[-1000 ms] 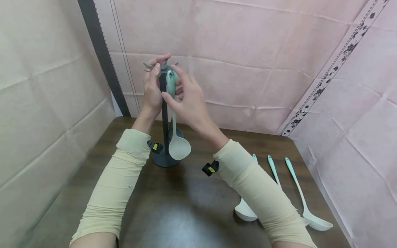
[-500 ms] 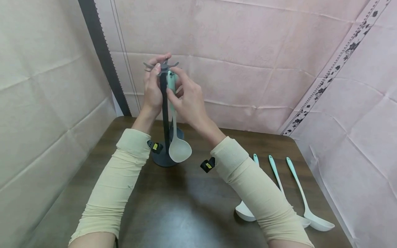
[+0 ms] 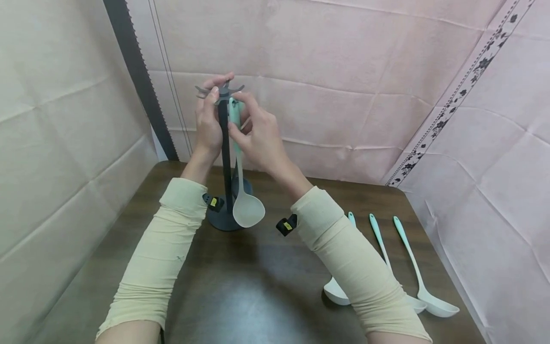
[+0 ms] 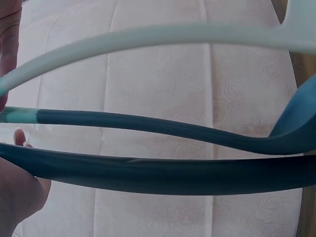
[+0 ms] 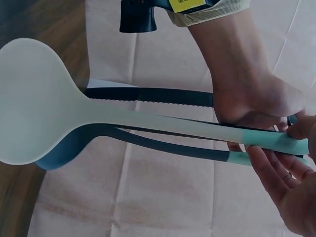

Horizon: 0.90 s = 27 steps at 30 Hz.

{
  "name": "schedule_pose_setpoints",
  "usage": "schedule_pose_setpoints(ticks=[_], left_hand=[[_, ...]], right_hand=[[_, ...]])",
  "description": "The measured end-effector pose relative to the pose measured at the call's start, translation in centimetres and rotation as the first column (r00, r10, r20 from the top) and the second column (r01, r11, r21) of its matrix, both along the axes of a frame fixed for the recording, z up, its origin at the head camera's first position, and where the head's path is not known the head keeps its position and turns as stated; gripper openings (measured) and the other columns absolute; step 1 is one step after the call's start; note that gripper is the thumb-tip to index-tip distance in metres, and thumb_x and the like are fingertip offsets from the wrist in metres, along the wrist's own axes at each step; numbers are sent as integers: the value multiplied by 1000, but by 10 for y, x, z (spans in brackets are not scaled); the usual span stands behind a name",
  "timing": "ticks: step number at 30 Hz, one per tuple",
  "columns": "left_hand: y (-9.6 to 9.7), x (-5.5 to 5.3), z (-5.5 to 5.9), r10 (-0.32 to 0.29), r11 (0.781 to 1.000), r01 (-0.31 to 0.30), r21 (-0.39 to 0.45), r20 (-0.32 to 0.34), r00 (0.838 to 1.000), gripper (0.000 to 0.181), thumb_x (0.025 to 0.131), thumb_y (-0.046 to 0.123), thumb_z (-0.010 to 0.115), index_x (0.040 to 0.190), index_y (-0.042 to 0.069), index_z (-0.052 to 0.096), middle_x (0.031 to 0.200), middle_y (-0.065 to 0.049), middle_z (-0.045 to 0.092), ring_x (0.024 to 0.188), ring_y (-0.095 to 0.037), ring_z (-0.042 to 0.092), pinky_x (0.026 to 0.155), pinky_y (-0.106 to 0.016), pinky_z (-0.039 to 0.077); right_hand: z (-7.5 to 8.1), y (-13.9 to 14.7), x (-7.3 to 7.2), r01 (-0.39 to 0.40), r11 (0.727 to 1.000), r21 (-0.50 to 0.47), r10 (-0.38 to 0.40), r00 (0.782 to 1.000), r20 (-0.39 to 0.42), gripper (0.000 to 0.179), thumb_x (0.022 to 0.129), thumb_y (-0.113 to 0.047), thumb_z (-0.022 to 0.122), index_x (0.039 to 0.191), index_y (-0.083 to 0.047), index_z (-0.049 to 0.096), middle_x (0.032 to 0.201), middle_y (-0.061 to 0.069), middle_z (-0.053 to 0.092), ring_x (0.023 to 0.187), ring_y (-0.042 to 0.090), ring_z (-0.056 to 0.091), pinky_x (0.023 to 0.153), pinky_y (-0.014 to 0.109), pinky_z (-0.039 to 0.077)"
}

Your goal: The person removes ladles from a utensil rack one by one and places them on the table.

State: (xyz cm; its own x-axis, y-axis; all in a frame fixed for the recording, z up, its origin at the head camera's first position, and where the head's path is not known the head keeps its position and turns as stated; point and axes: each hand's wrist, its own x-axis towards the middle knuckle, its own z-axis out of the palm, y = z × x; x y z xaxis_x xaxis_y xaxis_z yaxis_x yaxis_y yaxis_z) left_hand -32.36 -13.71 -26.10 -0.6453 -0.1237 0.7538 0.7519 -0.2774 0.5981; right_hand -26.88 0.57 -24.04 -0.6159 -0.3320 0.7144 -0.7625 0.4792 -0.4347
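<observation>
My left hand (image 3: 209, 131) grips the top of a dark utensil stand (image 3: 225, 157), thumb in front and fingers behind, just under its hooks. A pale ladle (image 3: 248, 210) with a mint handle hangs upright along the stand's right side, bowl at the bottom. My right hand (image 3: 263, 138) pinches that handle near its upper end, close below the hooks. Behind the pale ladle is a dark blue ladle (image 5: 61, 155), its handle also mint at the top. In the left wrist view the dark pole (image 4: 163, 175) runs beside both ladle shafts.
Several more pale ladles with mint handles lie at the right of the brown table (image 3: 206, 296), one of them the outermost ladle (image 3: 440, 306). My right forearm (image 3: 356, 267) partly covers the others. Pale cloth (image 3: 322, 119) hangs behind the table and at both sides.
My right thumb has closed in onto the mint handle, and the right wrist has shifted slightly left. The pale ladle's bowl hangs slightly lower. My left hand keeps its grip on the stand.
</observation>
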Motion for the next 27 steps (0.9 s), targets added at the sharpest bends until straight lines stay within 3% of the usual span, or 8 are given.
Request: schedule_pose_setpoints(ticks=[16, 27], left_hand=[[-1, -1, 0, 25, 999, -26, -19, -40, 999, 42, 106, 18, 33, 135, 4, 59, 148, -14, 60, 143, -25, 47, 117, -36, 35], [-1, -1, -2, 19, 999, -20, -29, -39, 999, 42, 106, 18, 33, 136, 3, 58, 149, -15, 59, 144, -25, 46, 117, -37, 35]], right_hand=[[8, 7, 8, -40, 999, 11, 40, 998, 47, 49, 100, -14, 71, 146, -12, 53, 90, 3, 63, 73, 14, 68, 70, 26, 58], [5, 3, 12, -11, 1000, -26, 12, 998, 59, 51, 100, -13, 71, 148, -12, 53, 88, 4, 64, 70, 12, 65, 67, 25, 56]])
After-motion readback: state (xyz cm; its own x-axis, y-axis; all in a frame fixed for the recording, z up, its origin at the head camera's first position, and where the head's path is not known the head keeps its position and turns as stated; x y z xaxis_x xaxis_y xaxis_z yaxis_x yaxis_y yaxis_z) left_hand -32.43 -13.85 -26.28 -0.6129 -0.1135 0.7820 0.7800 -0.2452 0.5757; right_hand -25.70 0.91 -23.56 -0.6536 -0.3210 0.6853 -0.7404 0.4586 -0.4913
